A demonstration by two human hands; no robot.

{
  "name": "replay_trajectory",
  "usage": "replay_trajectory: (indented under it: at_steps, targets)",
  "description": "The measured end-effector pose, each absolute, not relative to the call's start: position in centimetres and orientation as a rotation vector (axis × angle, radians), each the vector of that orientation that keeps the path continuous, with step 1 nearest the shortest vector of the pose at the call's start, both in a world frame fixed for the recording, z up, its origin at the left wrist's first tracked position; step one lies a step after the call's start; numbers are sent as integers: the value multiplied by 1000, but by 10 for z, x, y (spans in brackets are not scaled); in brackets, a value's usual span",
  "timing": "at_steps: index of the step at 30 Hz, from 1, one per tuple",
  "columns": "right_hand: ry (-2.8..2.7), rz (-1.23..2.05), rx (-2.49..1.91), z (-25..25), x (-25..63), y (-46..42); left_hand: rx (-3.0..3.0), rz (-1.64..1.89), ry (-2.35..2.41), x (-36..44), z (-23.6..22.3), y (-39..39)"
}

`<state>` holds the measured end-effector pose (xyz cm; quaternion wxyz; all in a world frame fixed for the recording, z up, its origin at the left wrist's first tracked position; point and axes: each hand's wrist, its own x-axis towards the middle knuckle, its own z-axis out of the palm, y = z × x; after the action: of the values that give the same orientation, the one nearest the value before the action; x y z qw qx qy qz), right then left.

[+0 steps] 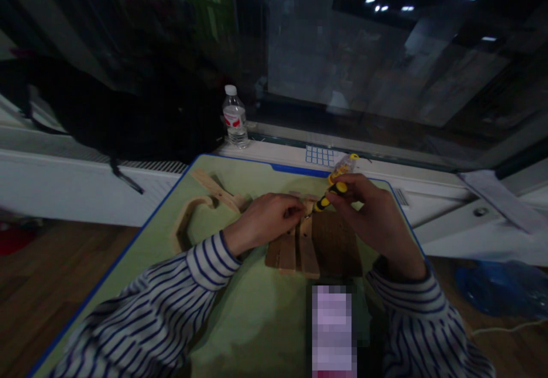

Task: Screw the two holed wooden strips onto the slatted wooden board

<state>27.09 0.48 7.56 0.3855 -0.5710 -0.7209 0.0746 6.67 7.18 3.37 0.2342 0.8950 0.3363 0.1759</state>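
Note:
My right hand [369, 209] grips a yellow and black screwdriver [327, 198], tilted so its tip points down and left. That tip meets a pale wooden strip [306, 249] lying on a dark brown wooden board [336, 244]. Alongside it runs a second pale strip [287, 252]. My left hand [268, 218] has its fingers pinched together close to the screwdriver tip; whatever they hold, if anything, is too small to make out. On the left of the table lie a curved wooden piece [182, 226] and a straight wooden piece [214, 187].
A pale green table [240, 321] with a blue edge stands against a windowsill. On the sill are a water bottle [235, 118] and a black bag [141, 115]. Behind my right hand sits a small clear and yellow container [345, 167]. A blurred-out phone-like item [333, 332] lies in front.

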Motion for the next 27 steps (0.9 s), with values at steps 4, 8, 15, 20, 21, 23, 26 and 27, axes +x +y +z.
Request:
replay_trajectory:
  at_steps: [4,8,15,20,21,23,26,27]
  targets:
    - [-1842,186,-1463,76,270,4,2459,471,928,66,35,71]
    - [-1849,169,-1476,77,270,4,2474,458,918,67,36,71]
    - [-1885,149,-1451,78,268,3,2446,497,931,67,36,71]
    - [-1890,122,-1442,77,267,2,2424,515,942,67,40,69]
    - [-1888,117,-1444,77,267,3,2423,523,946,67,41,69]
    - [-1891,116,-1450,77,267,3,2425,538,949,67,42,69]
    - [-1899,110,-1447,76,267,4,2432,565,957,68,42,69]
    - [-1901,101,-1444,76,267,4,2433,581,965,69,43,69]
